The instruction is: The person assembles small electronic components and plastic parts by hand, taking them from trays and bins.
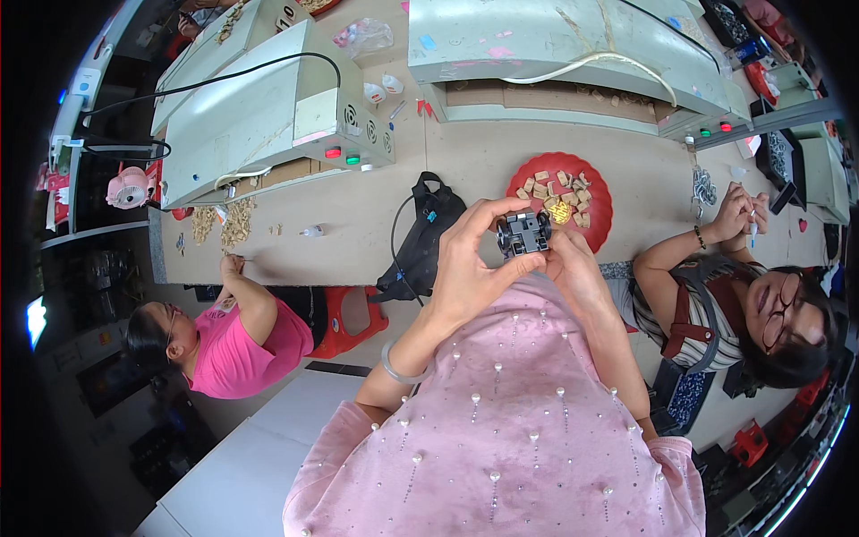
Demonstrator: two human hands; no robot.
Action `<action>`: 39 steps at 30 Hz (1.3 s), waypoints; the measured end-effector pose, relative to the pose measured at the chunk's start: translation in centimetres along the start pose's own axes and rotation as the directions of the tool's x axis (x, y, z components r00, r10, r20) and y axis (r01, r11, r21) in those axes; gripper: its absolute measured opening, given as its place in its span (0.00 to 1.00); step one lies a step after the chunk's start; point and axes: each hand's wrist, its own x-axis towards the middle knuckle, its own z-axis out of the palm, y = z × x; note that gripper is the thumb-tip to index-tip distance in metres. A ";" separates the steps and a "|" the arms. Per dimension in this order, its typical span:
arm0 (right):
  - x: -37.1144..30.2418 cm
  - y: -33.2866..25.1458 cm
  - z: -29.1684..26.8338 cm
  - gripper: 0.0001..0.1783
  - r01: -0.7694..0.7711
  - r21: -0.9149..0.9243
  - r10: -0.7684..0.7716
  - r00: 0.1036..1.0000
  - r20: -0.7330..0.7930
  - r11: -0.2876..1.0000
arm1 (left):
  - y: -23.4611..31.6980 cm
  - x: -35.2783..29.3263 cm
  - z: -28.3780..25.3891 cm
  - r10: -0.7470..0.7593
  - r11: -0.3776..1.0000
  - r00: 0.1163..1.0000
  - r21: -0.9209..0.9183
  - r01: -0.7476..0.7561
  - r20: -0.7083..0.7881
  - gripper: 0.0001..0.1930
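In front of my chest I hold a small dark grey, boxy device [528,234] with rounded black parts at its corners, like a little wheeled toy; its exact kind I cannot tell. My left hand [474,255] grips it from the left, fingers over the top and thumb along the lower edge. At the device's right side my right hand [573,266] is closed against it, some fingertips hidden. Just beyond, a red scalloped plate [602,215] carries several tan blocks [540,191] and a yellow piece [561,212].
A black bag-like item [420,237] with a cable lies left of my hands. Pale green machines [573,67] stand across the table. A person in pink [255,345] works at the left beside small tan pieces [238,221]; another person [698,300] at the right holds something thin.
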 end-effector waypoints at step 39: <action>-2.3 -2.1 1.2 0.23 0.163 -0.482 -0.274 0.947 -0.169 0.861 | -0.8 -0.6 -0.4 -0.240 0.767 0.894 -0.490 0.414 0.379 0.32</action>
